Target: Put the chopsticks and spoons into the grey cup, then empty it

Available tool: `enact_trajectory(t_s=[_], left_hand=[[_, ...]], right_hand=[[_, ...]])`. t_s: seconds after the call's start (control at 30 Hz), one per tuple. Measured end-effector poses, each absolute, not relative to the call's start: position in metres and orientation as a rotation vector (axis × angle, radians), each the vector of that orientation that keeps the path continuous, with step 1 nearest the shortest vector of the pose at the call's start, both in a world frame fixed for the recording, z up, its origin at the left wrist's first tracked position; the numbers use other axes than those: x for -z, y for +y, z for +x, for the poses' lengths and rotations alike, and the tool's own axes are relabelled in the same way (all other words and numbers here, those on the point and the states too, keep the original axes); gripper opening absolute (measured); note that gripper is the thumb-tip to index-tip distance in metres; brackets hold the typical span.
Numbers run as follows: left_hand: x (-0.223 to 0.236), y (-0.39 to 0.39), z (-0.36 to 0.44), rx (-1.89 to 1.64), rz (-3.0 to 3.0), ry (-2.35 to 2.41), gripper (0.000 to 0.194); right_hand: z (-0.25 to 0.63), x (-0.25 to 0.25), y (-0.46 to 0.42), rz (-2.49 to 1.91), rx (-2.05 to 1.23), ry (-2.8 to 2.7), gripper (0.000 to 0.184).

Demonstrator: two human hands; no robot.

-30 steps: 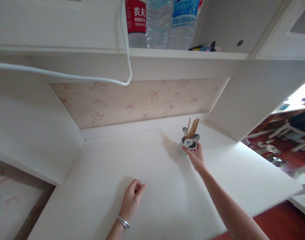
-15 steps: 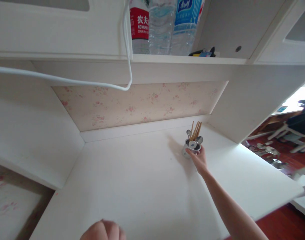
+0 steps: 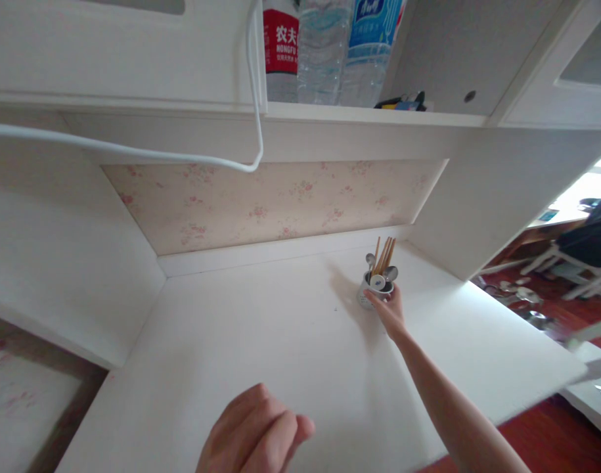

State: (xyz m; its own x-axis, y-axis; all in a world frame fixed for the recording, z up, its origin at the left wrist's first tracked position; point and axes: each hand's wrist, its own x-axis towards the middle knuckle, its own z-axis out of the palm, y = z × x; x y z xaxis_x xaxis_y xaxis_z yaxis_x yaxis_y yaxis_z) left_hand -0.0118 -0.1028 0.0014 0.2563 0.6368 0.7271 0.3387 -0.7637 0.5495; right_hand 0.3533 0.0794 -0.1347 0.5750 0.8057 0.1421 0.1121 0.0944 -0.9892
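At the back right of the white tabletop stands a white utensil holder with small holes in its side. My right hand reaches out to it, thumb and fingers closed round its near side. Wooden chopsticks lean up out of the holder, along with a small metal spoon, a larger metal spoon and a white round-ended piece. Low in the middle, my left hand is curled into a loose fist above the tabletop, apart from the holder, with nothing visible in it.
Overhead, a cabinet shelf holds water bottles and small dark items. A white cable hangs across the upper left. White side panels flank the tabletop. A chair stands on the red floor at right.
My left hand has come up and to the right from the bottom edge. My right hand stays on the utensil holder, which has barely shifted in the view.
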Motion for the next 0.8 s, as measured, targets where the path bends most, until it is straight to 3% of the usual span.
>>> enact_trajectory(t_s=[0.07, 0.23, 0.37, 0.5, 0.6, 0.7, 0.8], left_hand=[[0.001, -0.095, -0.004, -1.458, 2.407, 0.974, 0.030], [0.032, -0.072, 0.009, -1.038, 2.521, 1.261, 0.009], [0.073, -0.052, 0.004, -0.673, 2.315, 1.393, 0.026], [0.111, -0.039, -0.006, -0.655, 2.101, 1.554, 0.034], [0.130, -0.033, -0.008, -0.638, 2.027, 1.581, 0.040], [0.141, -0.030, -0.006, -0.633, 1.988, 1.620, 0.045], [0.147, -0.028, -0.003, -0.660, 1.937, 1.683, 0.047]], right_hand=[[0.352, 0.135, 0.079, -1.407, -0.607, -0.858, 0.077], [0.351, 0.134, 0.078, -1.415, -0.595, -0.876, 0.078], [0.352, 0.135, 0.077, -1.390, -0.624, -0.918, 0.081], [0.350, 0.135, 0.064, -1.453, -0.591, -0.891, 0.094], [0.338, 0.135, 0.040, -1.538, -0.356, -0.853, 0.096], [0.307, 0.137, 0.009, -1.514, -0.174, -0.866, 0.076], [0.259, 0.140, -0.013, -1.426, -0.540, -0.988, 0.048]])
